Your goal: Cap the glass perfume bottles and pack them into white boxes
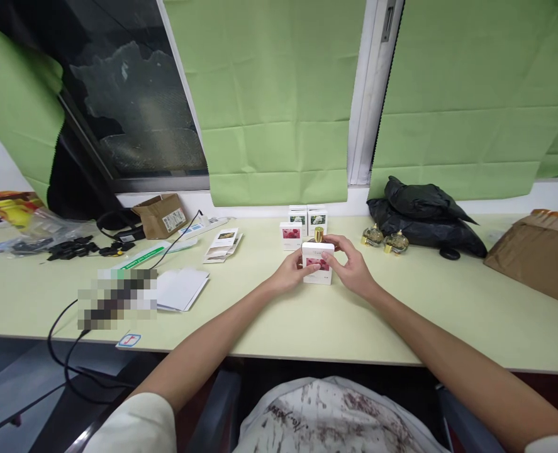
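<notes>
Both hands grip one small white cardboard box with a pink flower picture on its front (pixel 317 263), standing upright on the pale green bench (pixel 269 314) straight in front of the person. The left hand (pixel 292 272) clasps the box's left side, fingers wrapped round it; the right hand (pixel 349 264) holds its right side and top edge. Just behind the box, a gold round cap (pixel 319 234) of a bottle pokes up; I cannot tell whether that bottle stands inside the box or just beyond it.

What could go wrong, as I judge it: the box is light and tall, so a sideways push from either hand might tip it toward the second white box with a pink picture (pixel 290 235) just behind and left of it, or toward the two white boxes with green pictures (pixel 307 218) further behind. The two squat glass bottles with gold caps (pixel 385 239), right of the held box, could be swept by the right forearm.

The bench is smooth and matt. Well left of the box lie white paper sheets (pixel 180 288), printed leaflets (pixel 223 245), a black cable (pixel 61 340) and a small brown carton (pixel 160 215). A black plastic bag (pixel 423 214) sits behind right, a brown parcel (pixel 538 255) far right. Green cloth blinds (pixel 273 94) cover the window behind
</notes>
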The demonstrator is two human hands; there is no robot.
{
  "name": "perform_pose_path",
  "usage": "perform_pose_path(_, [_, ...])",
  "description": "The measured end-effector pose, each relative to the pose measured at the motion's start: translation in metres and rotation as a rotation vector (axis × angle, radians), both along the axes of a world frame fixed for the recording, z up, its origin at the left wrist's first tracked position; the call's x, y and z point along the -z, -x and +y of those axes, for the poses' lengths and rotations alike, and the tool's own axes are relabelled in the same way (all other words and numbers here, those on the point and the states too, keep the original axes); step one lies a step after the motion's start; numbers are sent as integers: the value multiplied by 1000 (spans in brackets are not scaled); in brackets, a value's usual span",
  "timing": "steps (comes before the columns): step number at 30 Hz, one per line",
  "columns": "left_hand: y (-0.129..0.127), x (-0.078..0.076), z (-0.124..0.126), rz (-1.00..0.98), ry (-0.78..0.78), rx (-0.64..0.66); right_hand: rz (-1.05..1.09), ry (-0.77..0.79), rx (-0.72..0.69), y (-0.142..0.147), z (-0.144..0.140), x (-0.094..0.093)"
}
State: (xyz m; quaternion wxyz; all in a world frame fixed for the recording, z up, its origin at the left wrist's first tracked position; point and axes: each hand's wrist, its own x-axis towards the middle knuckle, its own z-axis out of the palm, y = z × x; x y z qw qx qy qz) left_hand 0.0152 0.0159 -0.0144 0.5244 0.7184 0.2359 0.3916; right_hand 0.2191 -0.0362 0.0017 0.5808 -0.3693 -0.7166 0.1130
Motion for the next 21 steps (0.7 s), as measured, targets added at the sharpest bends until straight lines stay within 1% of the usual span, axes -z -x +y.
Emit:
perform_pose_path(9, [0, 3, 3, 5, -15, -5, -13, 0, -2, -1, 2, 1])
perform_pose_path(15, [0, 3, 3, -7, 3, 7, -14, 8, -9, -1, 0, 0])
perform_pose_path(21, [1, 2, 2, 8, -14, 2, -25, 17, 5, -2, -1, 1])
